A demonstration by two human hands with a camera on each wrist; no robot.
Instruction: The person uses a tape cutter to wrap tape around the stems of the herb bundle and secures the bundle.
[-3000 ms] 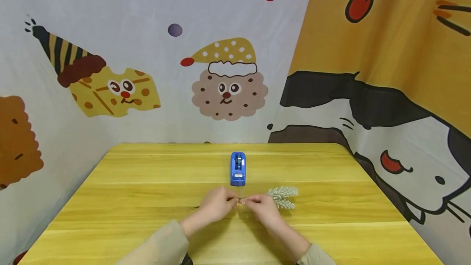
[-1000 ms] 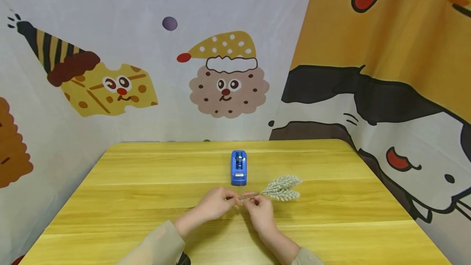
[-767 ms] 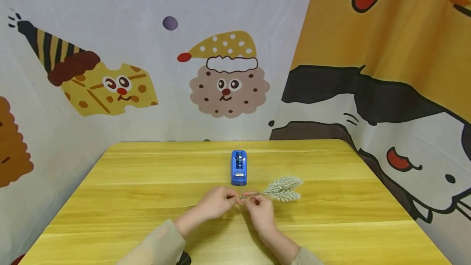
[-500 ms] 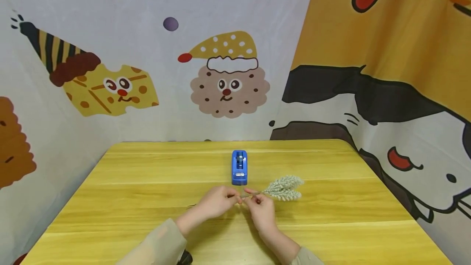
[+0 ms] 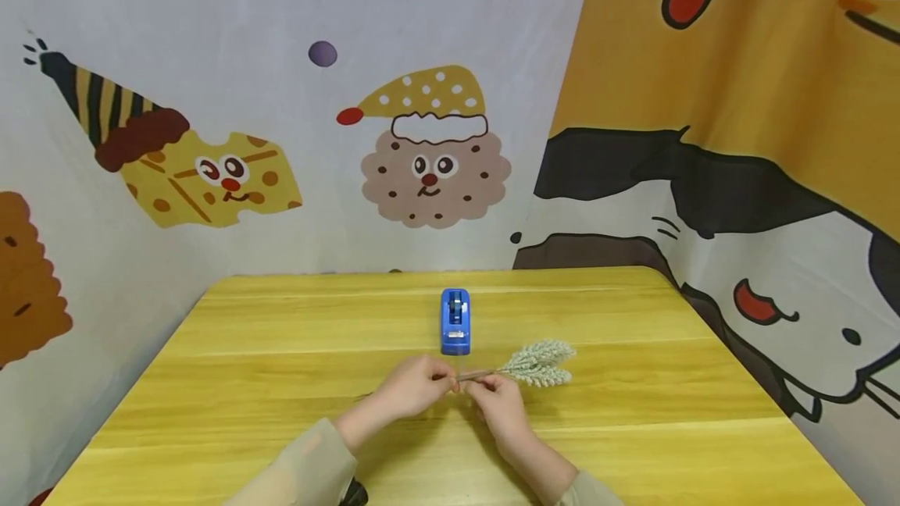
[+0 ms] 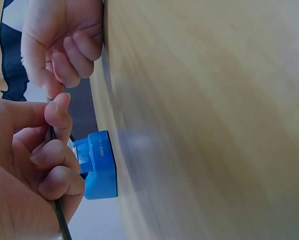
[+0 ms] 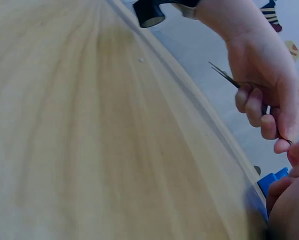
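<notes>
Pale green flower sprigs (image 5: 537, 364) with thin dark stems (image 5: 481, 374) lie across in front of me in the head view, heads to the right. My left hand (image 5: 416, 387) grips the stems, and their ends stick out behind it in the right wrist view. My right hand (image 5: 502, 406) has thumb and index finger pinched at the stems, close to the left fingertips; the exact contact is partly hidden. A blue tape dispenser (image 5: 455, 322) stands just beyond both hands. From its front a clear tape strip (image 5: 460, 364) runs to the stems.
The wooden table (image 5: 281, 318) reaches back to a wall cloth (image 5: 337, 178) with cartoon prints. A small white speck (image 7: 141, 60) lies on the tabletop in the right wrist view.
Since three seconds ago, my right hand has shifted slightly lower, showing more stem above its fingers. The flower heads now tilt up to the right. Over the last second little has moved.
</notes>
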